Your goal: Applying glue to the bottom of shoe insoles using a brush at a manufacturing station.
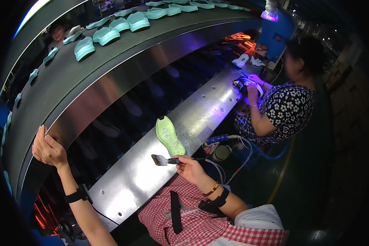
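My right hand grips a flat brush by its dark handle, bristles pointing left above the metal bench. A pale tube curves down near the back end of the handle. Just beyond the brush, a yellow-green shoe sole lies on the bench, apart from my hand. My left hand is at the conveyor's near rim on the far left, its fingers bent over the edge. Light turquoise shoe soles are spread along the dark conveyor belt, none of them in my hands.
A long metal bench runs diagonally in front of me. On the right, a co-worker handles a dark shoe under a purple lamp. Hoses and a round container are beside the bench. Another person is behind the conveyor.
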Demonstrator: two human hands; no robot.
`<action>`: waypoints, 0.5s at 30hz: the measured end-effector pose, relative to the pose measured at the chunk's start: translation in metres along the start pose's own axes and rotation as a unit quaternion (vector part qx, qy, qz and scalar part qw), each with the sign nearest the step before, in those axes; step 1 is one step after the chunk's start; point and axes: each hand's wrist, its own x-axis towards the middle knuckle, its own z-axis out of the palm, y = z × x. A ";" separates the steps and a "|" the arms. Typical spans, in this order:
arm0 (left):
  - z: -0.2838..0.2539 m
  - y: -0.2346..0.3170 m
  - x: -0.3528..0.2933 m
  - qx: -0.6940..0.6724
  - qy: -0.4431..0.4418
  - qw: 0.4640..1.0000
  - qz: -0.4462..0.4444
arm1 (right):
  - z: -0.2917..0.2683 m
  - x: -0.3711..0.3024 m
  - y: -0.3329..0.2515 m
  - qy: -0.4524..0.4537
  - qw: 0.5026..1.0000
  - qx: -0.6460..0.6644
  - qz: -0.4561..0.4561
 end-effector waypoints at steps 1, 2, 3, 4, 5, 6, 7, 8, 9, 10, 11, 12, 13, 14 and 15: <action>0.001 0.000 -0.001 -0.010 0.003 1.000 -0.002 | 0.001 -0.001 0.001 0.015 1.000 -0.001 -0.001; 0.002 0.000 -0.001 -0.010 0.003 1.000 -0.001 | 0.003 -0.003 0.001 0.014 1.000 0.000 -0.002; 0.002 0.001 -0.001 -0.011 0.007 1.000 0.000 | 0.005 -0.004 0.000 0.016 1.000 -0.002 -0.006; 0.001 0.001 -0.001 -0.009 0.011 1.000 -0.001 | 0.007 -0.006 -0.003 0.017 1.000 -0.007 -0.010; -0.001 0.000 0.000 -0.008 0.012 1.000 -0.002 | 0.007 -0.006 -0.003 0.016 1.000 -0.008 -0.010; -0.002 -0.001 0.001 -0.004 0.011 1.000 0.000 | 0.007 -0.007 -0.002 0.007 1.000 -0.006 -0.014; -0.003 -0.002 0.001 -0.001 0.009 1.000 0.002 | 0.006 -0.008 -0.002 -0.001 1.000 -0.004 -0.019; -0.004 -0.003 0.001 -0.001 0.010 1.000 0.002 | 0.006 -0.009 -0.002 -0.002 1.000 -0.005 -0.020; -0.004 -0.003 0.001 0.004 0.008 1.000 0.001 | 0.006 -0.011 -0.003 0.001 1.000 -0.006 -0.022; -0.005 -0.004 0.001 0.008 0.006 1.000 0.002 | 0.006 -0.012 -0.004 0.004 1.000 -0.006 -0.025; -0.005 -0.004 0.001 0.007 0.007 1.000 0.002 | 0.004 -0.012 -0.004 0.004 1.000 -0.005 -0.026; -0.005 -0.003 0.001 0.003 0.008 1.000 0.003 | 0.002 -0.012 -0.003 0.008 1.000 -0.003 -0.027; -0.005 -0.003 0.001 -0.001 0.010 1.000 0.003 | 0.001 -0.012 -0.004 0.012 1.000 -0.002 -0.029; -0.005 -0.002 0.001 -0.001 0.011 1.000 0.003 | 0.001 -0.013 -0.004 0.011 0.999 -0.002 -0.029; -0.006 -0.002 0.001 -0.003 0.012 1.000 0.003 | 0.001 -0.013 -0.005 0.011 0.999 -0.003 -0.032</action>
